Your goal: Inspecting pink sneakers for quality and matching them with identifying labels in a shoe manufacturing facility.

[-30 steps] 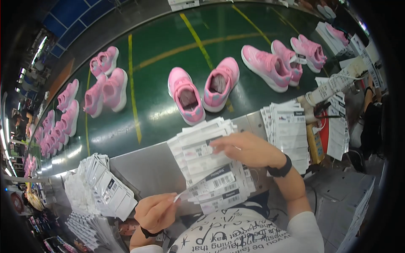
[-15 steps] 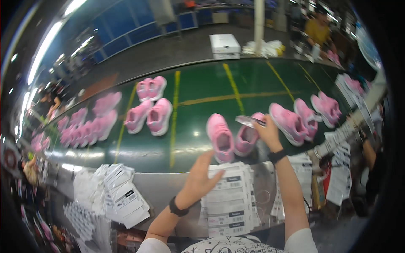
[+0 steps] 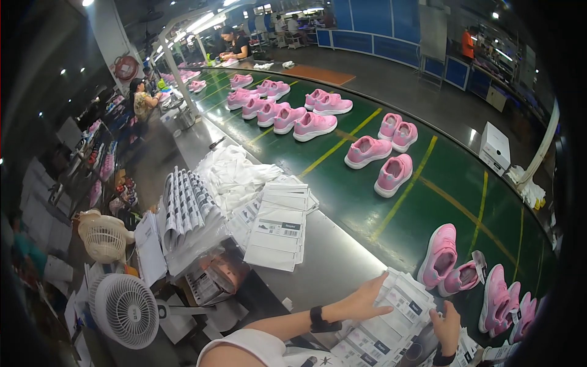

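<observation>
Two bare hands at a stack of barcoded card tags (image 3: 400, 300), the landmark for all places given here. The stack lies on a metal counter (image 3: 336, 251) along the near edge of a green conveyor belt (image 3: 416, 214). Left hand (image 3: 361, 303): over the stack's left side, grip released, fingers stretched out and thumb spread; contact with the top tags cannot be told. Right hand (image 3: 446, 327): just beside the stack's right edge, fingers half curled; whether it grasps anything cannot be told. Just beyond the stack, on the belt, stands a near pair of pink sneakers, comprising a left shoe (image 3: 439, 257) and a right shoe (image 3: 460, 279); a loose tag (image 3: 479, 266) shows at the right shoe. To the right of the stack, further pink sneakers (image 3: 494, 300) stand close together. To its left, well apart on the counter, lie a second pile of tags (image 3: 278, 226) and, beyond that, a heap of white sheets (image 3: 235, 171). Farther left of the landmark is a white desk fan (image 3: 125, 309).
</observation>
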The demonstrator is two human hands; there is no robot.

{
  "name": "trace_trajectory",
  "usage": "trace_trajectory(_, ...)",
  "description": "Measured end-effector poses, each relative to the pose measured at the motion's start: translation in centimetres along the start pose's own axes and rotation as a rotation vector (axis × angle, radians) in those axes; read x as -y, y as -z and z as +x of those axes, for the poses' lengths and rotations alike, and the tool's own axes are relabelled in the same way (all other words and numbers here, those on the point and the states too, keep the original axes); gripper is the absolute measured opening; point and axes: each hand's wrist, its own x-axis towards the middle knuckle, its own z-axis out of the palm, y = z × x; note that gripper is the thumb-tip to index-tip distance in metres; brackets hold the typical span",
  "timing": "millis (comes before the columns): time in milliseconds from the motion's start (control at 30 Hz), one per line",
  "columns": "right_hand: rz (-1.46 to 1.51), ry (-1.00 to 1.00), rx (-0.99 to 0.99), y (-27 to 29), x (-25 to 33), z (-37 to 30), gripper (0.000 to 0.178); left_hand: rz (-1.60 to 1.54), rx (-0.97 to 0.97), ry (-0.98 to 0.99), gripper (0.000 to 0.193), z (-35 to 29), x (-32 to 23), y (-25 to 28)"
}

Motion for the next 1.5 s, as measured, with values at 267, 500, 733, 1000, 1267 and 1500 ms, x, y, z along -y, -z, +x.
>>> trace_trajectory(267,0.262,-0.129,0.111,-3.3,-1.0,2.2,0.078,-0.179,0.066,-0.022,0.101,1.4,0.0,-0.5)
trace_trajectory(500,-0.123,0.016,0.373,2.1,7.7,5.0,0.063,-0.148,0.107,-0.114,0.095,-1.7,1.5,0.0)
trace_trajectory(733,-0.442,0.023,0.441,2.4,10.7,5.2,0.063,0.479,0.166,0.34,0.109,-9.5,3.2,5.2)
trace_trajectory(1000,-0.544,0.092,0.479,3.7,14.3,2.9,0.069,0.499,0.185,0.269,0.129,-9.7,5.3,3.7)
trace_trajectory(1267,-0.441,0.678,0.323,-3.4,6.3,2.7,0.041,0.492,0.225,0.276,0.128,-9.4,5.2,4.2)
trace_trajectory(1500,-0.442,0.8,0.444,-3.5,7.6,4.9,0.029,0.513,0.251,0.216,0.124,-9.0,5.9,3.7)
